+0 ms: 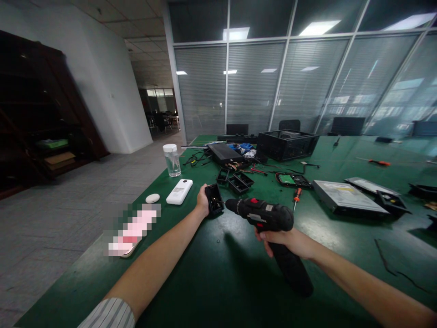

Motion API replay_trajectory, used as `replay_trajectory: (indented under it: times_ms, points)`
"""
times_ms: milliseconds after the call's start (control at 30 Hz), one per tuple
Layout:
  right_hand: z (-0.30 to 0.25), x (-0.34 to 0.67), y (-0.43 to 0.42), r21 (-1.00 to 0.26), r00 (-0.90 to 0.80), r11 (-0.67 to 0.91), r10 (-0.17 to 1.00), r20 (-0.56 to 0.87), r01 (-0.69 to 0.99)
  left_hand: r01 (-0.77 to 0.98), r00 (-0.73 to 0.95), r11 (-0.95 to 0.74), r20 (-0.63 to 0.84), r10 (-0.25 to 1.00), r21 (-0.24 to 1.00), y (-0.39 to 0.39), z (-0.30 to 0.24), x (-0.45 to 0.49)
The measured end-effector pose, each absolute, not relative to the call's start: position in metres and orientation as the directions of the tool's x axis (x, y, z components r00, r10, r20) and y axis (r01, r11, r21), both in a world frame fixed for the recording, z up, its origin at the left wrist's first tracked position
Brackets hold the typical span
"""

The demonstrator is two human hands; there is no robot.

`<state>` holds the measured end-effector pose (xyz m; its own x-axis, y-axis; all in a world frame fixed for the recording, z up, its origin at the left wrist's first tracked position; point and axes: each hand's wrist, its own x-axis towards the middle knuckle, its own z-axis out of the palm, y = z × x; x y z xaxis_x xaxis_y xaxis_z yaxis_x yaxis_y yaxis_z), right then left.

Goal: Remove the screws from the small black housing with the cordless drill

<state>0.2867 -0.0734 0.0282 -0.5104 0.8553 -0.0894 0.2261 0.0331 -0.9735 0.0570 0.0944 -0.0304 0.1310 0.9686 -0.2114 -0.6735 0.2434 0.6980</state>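
Near edge of box [215, 201], drill [262, 213], tabletop [211, 282] below

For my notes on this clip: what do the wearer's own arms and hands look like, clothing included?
The left hand and right hand are ungloved, with no watch or bracelet visible. The left sleeve is pale with darker stripes; no sleeve shows on the right arm.

With our left hand [202, 201] we are holding an open black rectangular box [215, 195]; with our right hand [285, 241] we are gripping a black-and-red cordless drill [264, 214], pointing it toward the box. Farther along the glossy green surface [205, 273], a boxy black computer case [285, 148] is standing.
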Motion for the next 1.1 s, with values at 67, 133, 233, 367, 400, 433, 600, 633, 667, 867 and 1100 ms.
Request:
replay_trajectory:
  times_ms: [67, 133, 233, 367, 400, 433, 600, 633, 667, 867, 1100]
  points:
    - [0.0285, 0.2861, -0.0734, -0.975, -0.509, 0.014, 0.854, -0.104, 0.223, -0.672, 0.130, 0.256, -0.229, 0.965, 0.695, 0.0948, -0.0311, 0.0568]
    - [0.0282, 0.2854, -0.0730, -0.978, -0.504, 0.002, 0.857, -0.107, 0.210, -0.668, 0.115, 0.257, -0.244, 0.963, 0.698, 0.0953, -0.0320, 0.0564]
    - [0.0265, 0.2851, -0.0725, -0.983, -0.504, -0.001, 0.858, -0.094, 0.182, -0.669, 0.111, 0.264, -0.258, 0.960, 0.695, 0.0958, -0.0331, 0.0557]
    - [0.0243, 0.2852, -0.0730, -0.983, -0.503, -0.012, 0.858, -0.105, 0.184, -0.665, 0.125, 0.278, -0.264, 0.956, 0.693, 0.0966, -0.0342, 0.0551]
    - [0.0240, 0.2851, -0.0732, -0.983, -0.503, -0.008, 0.858, -0.101, 0.185, -0.667, 0.116, 0.269, -0.260, 0.959, 0.695, 0.0969, -0.0344, 0.0550]
    - [0.0239, 0.2849, -0.0734, -0.982, -0.500, -0.003, 0.860, -0.098, 0.188, -0.668, 0.108, 0.262, -0.258, 0.960, 0.697, 0.0972, -0.0346, 0.0550]
    - [0.0241, 0.2831, -0.0730, -0.979, -0.485, -0.019, 0.867, -0.116, 0.201, -0.673, 0.111, 0.257, -0.249, 0.962, 0.694, 0.0970, -0.0346, 0.0546]
    - [0.0242, 0.2827, -0.0728, -0.979, -0.484, -0.023, 0.867, -0.120, 0.201, -0.668, 0.119, 0.259, -0.244, 0.962, 0.698, 0.0966, -0.0343, 0.0544]
    - [0.0244, 0.2824, -0.0726, -0.980, -0.487, -0.026, 0.865, -0.122, 0.199, -0.661, 0.123, 0.260, -0.241, 0.963, 0.704, 0.0961, -0.0339, 0.0543]
    - [0.0235, 0.2815, -0.0728, -0.981, -0.466, -0.030, 0.877, -0.117, 0.190, -0.642, 0.132, 0.272, -0.246, 0.960, 0.717, 0.0938, -0.0319, 0.0546]
    - [0.0235, 0.2815, -0.0732, -0.976, -0.455, -0.012, 0.883, -0.113, 0.219, -0.652, 0.126, 0.269, -0.248, 0.960, 0.709, 0.0920, -0.0298, 0.0556]
